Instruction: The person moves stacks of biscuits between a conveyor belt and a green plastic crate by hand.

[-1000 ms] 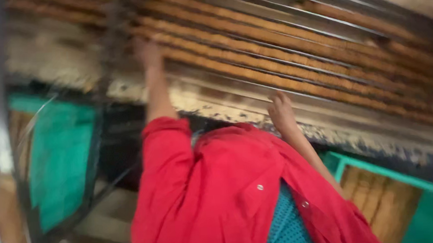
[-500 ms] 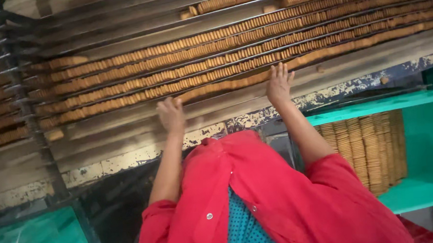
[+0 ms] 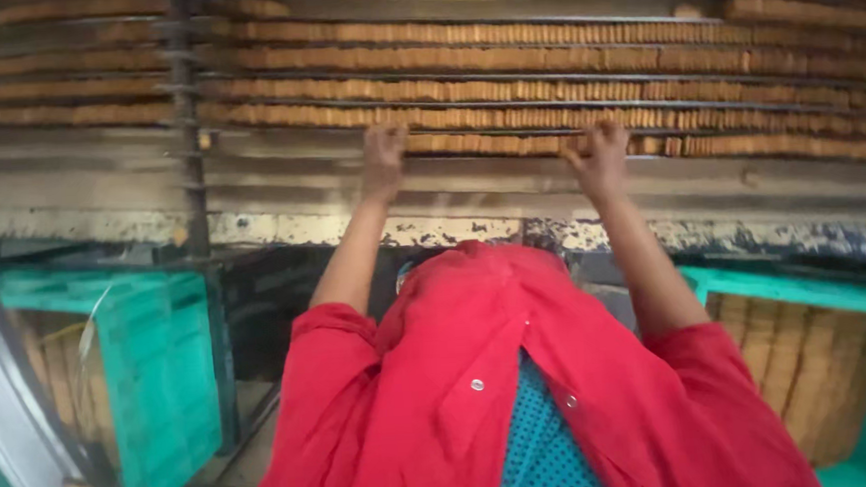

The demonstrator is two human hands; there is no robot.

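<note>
Long rows of brown biscuits (image 3: pixel 503 69) lie on edge in metal channels across the top of the view. Both my arms, in red sleeves, reach up to the nearest row (image 3: pixel 492 144). My left hand (image 3: pixel 385 156) has its fingers curled over this row at one end of a short stretch. At the other end of that stretch, my right hand (image 3: pixel 600 153) is curled over the row in the same way. The fingertips of both hands are hidden among the biscuits.
A worn metal ledge (image 3: pixel 450 187) with chipped paint runs below the rows. A dark upright bar (image 3: pixel 188 118) splits the rows at left. Green plastic crates stand at lower left (image 3: pixel 150 371) and lower right (image 3: pixel 807 291); the right one holds stacked biscuits (image 3: pixel 790 352).
The view has swung and levelled. Both hands have moved up from the metal ledge onto the nearest biscuit row, and their spread fingers have curled over it.
</note>
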